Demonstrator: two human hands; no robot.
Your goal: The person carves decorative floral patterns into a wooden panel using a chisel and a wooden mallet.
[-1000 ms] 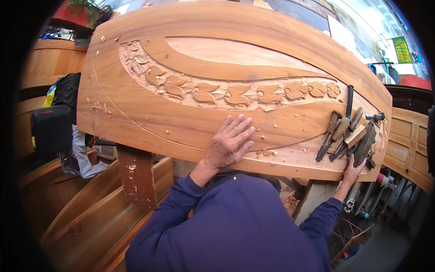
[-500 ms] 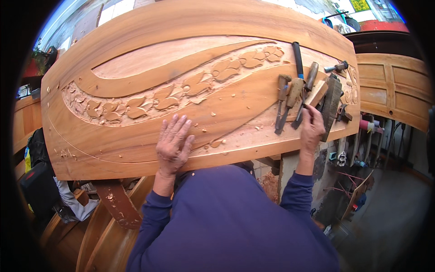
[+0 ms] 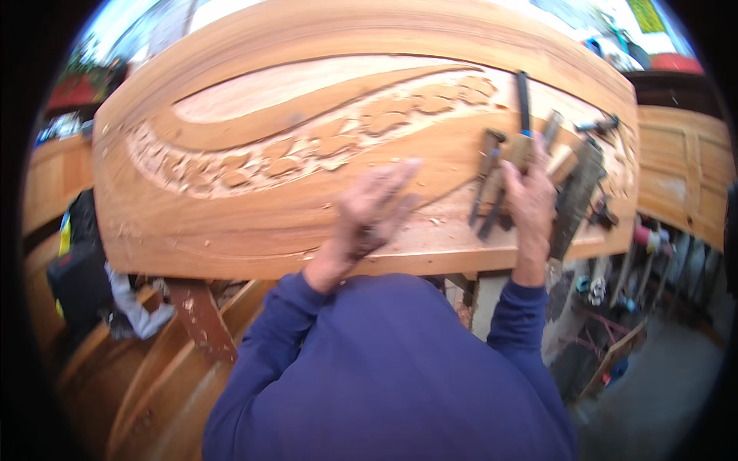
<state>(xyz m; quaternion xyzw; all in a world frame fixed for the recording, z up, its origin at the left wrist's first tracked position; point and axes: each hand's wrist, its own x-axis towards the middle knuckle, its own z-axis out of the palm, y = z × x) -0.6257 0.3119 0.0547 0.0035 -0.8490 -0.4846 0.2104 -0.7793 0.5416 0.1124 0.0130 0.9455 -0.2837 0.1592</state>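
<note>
We are seeing the carving tools [image 3: 485, 169] lying clustered on the right part of the carved wooden panel [image 3: 254, 227]. Our right hand [image 3: 530, 196] is overlapping their handles; blur is keeping us from telling whether it is pinching one. Our left hand [image 3: 367, 209] is showing, fingers extended, thumb parted, over the panel's near half.

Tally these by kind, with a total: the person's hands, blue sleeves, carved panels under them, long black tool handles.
Left hand and right hand: 2
Blue sleeves: 2
Carved panel: 1
Long black tool handle: 1
Total: 6
The other tools overlap and blur, so they stay uncounted.
</note>
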